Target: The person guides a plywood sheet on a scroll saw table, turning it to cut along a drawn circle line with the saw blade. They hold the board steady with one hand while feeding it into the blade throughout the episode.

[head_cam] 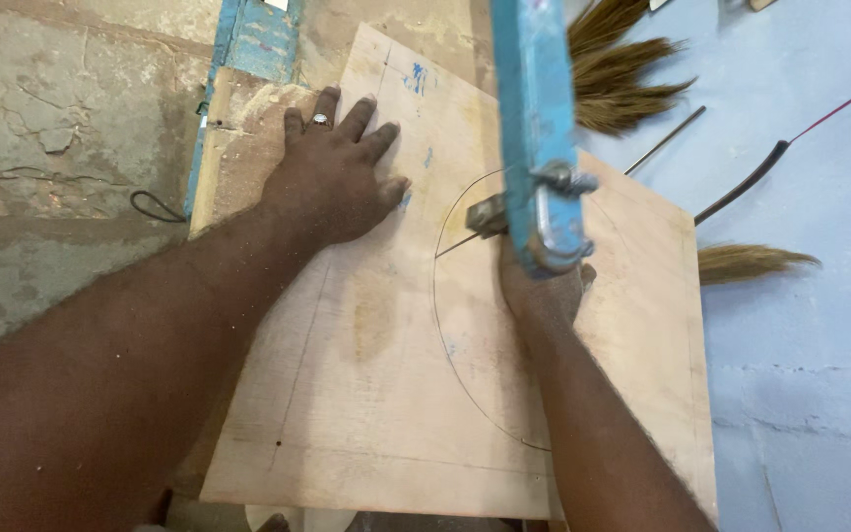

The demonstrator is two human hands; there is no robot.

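Observation:
A square plywood sheet (386, 394) lies flat in front of me, with a pencilled circle and straight pencil lines drawn on it. My left hand (332, 172), wearing a ring, presses flat with spread fingers on the sheet's upper left part. My right hand (544, 291) grips the handle of a blue-framed hand saw (536, 118). Its frame stands up over the sheet. The thin blade (460, 241) meets the wood at the circle line, beside a metal clamp.
The sheet rests on a sawdust-covered wooden block (233, 148) with a blue edge. Cracked concrete floor (41, 148) lies left. On the light blue floor at right lie broom bristles (613, 69), a black cable (746, 182) and a thin metal rod (667, 138).

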